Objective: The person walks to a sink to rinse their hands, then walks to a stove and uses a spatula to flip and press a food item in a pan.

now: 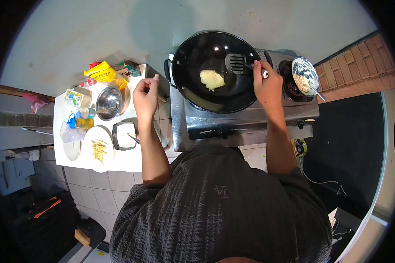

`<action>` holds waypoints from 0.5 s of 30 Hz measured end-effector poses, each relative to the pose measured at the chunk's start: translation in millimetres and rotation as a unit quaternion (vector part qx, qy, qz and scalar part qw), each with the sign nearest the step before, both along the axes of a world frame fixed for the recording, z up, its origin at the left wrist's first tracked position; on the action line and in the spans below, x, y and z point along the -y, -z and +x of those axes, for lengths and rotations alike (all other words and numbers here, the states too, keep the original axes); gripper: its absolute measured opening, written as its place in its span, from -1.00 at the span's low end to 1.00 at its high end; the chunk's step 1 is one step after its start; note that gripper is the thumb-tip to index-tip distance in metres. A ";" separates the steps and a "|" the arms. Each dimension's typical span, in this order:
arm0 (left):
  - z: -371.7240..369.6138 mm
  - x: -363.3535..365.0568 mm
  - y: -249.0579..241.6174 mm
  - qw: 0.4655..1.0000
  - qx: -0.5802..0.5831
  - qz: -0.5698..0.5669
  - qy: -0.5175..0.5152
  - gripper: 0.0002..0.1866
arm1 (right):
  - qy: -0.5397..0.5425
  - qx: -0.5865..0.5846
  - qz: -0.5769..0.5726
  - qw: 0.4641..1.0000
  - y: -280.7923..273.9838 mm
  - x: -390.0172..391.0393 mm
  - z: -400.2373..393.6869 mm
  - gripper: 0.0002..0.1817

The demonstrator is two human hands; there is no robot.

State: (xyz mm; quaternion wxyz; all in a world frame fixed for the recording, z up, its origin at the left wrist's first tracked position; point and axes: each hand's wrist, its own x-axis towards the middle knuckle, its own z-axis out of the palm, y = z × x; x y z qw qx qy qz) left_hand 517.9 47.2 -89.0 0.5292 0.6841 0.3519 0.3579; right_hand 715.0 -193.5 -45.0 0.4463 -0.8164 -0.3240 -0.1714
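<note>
My right hand (268, 85) is wrapped round the handle of a black slotted spatula (237, 64). The spatula's head is inside a large black wok (193, 94) on the stove, right of a pale yellow lump of batter or dough (212, 80) that lies in the wok's bottom. My left hand (145, 94) hovers just left of the wok, over the gap between stove and table. Its fingers are curled in with the thumb against them, and nothing shows in it.
The metal stove (250, 122) carries a bowl with white residue and a spoon (305, 76) at right. On the white table (131, 164) stand a steel bowl (109, 103), a square black dish (124, 135), a plate with thin strips (99, 150), bottles and a yellow packet (104, 73).
</note>
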 end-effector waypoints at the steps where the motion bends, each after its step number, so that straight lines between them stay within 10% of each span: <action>1: -0.2 0.7 -0.7 1.000 -0.009 0.007 0.000 -0.71 | 0.008 -0.020 0.006 1.000 2.4 0.2 -0.2 -0.83; 15: 2.5 1.4 1.1 1.000 -0.001 -0.005 0.001 -0.70 | 0.019 0.002 0.036 0.999 8.2 -2.4 -0.9 -0.81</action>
